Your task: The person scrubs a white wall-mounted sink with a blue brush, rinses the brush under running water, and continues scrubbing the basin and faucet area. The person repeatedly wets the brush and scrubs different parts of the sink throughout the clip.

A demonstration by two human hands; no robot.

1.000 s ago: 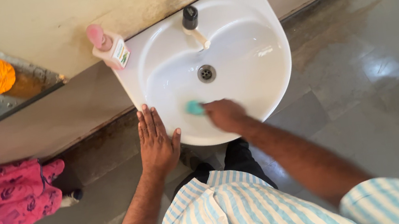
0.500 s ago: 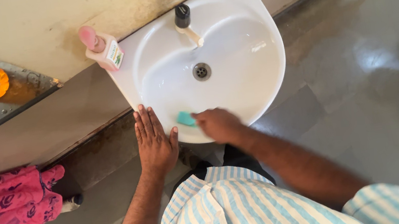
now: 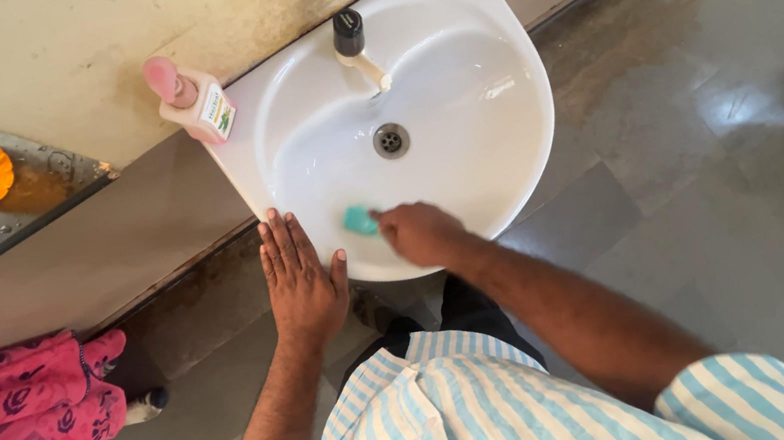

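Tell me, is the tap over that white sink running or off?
Off, as far as shows: no stream falls from the tap toward the drain, and the sink holds no pooled water.

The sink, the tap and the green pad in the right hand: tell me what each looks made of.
Sink: likely glazed ceramic, white and glossy with bright window glare on the bowl.
Tap: probably plastic or coated metal, a black knob over a pale spout; too small to settle.
Green pad: looks like a soft sponge or scouring pad, matte teal, pressed on the bowl by the right hand.
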